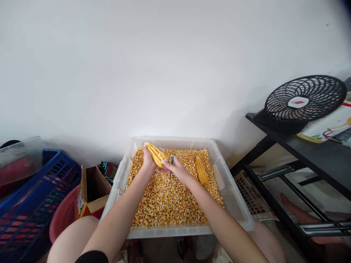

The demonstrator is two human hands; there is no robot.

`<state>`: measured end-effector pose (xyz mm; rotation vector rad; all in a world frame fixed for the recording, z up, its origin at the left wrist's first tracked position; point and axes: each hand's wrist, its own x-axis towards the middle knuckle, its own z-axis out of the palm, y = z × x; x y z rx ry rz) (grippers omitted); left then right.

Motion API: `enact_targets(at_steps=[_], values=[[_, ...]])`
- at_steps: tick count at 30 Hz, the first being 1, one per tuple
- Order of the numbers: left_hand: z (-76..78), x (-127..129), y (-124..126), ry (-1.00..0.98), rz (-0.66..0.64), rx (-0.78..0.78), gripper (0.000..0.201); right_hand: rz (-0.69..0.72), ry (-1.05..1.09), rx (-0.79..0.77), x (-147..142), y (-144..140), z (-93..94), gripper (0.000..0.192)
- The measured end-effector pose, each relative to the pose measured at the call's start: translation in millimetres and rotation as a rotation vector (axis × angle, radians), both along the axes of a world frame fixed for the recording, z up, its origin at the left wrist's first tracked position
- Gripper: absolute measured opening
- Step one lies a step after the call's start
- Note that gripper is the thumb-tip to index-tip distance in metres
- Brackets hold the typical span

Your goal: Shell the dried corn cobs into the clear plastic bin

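My left hand (148, 159) has its grip around the yellow dried corn cob (155, 155); my right hand (175, 168) pinches the thin green-handled pick (171, 166). I'd keep both low over the clear plastic tub (233, 199), so the loose kernels (167, 201) land inside.

From my remote seat I see the floor (276, 233) carrying most of what is here. A clear plastic bin (235, 204) sits against the white wall, filled with loose corn kernels (167, 201), and a whole cob (202, 170) lies on top of them toward the right. To the left of the bin stands an open cardboard box (91, 190), with a pink basin (63, 215) just beside it and a blue crate (30, 204) further left. On the right, a black shelf unit (298, 142) stands on the floor; a black fan (304, 100) lies on its top board, next to a printed sheet (329, 128).
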<state>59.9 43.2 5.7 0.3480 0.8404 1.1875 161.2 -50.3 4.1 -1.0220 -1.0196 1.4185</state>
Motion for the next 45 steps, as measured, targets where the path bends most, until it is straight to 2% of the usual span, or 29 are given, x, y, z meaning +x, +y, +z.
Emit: enact_targets(at_steps=[2, 5, 9, 12, 14, 16, 19, 21, 24, 32, 37, 42, 45], values=[[-0.4, 3, -2, 0.002, 0.003, 0.021, 0.05, -0.04, -0.05, -0.042, 0, 2, -1.7, 0.043], [0.8, 11, -10, 0.083, -0.035, 0.112, 0.046, -0.182, -0.176, -0.043, 3, 7, -11.5, 0.043], [6.0, 17, -18, 0.232, -0.052, 0.346, 0.04, -0.237, -0.313, 0.057, 6, 11, -26.9, 0.037], [9.7, 14, -19, 0.3, -0.052, 0.412, 0.041, -0.284, -0.351, 0.111, 5, 12, -28.5, 0.033], [11.4, 11, -19, 0.376, -0.079, 0.43, 0.043, -0.356, -0.29, 0.085, 6, 13, -23.6, 0.033], [12.7, 10, -21, 0.507, -0.127, 0.5, 0.045, -0.402, -0.142, 0.042, 8, 14, -16.2, 0.032], [13.4, 14, -28, 0.691, -0.254, 0.704, 0.045, -0.409, 0.138, 0.043, 13, 15, -5.7, 0.029], [12.3, 18, -32, 0.745, -0.338, 0.822, 0.045, -0.412, 0.267, 0.067, 17, 15, -1.8, 0.025], [8.6, 21, -34, 0.811, -0.374, 0.907, 0.046, -0.398, 0.379, 0.06, 20, 15, -0.1, 0.019], [1.6, 14, -33, 1.107, -0.42, 0.992, 0.046, -0.357, 0.493, -0.108, 23, 17, -2.7, 0.009], [-7.8, 15, -33, 1.297, -0.481, 1.007, 0.05, -0.37, 0.508, -0.134, 28, 20, -10.4, 0.008], [-16.2, 18, -31, 1.331, -0.494, 0.981, 0.049, -0.467, 0.499, -0.103, 27, 23, -20.1, 0.017], [-17.3, 20, -31, 1.278, -0.475, 0.949, 0.048, -0.442, 0.53, -0.133, 26, 23, -21.6, 0.013]])
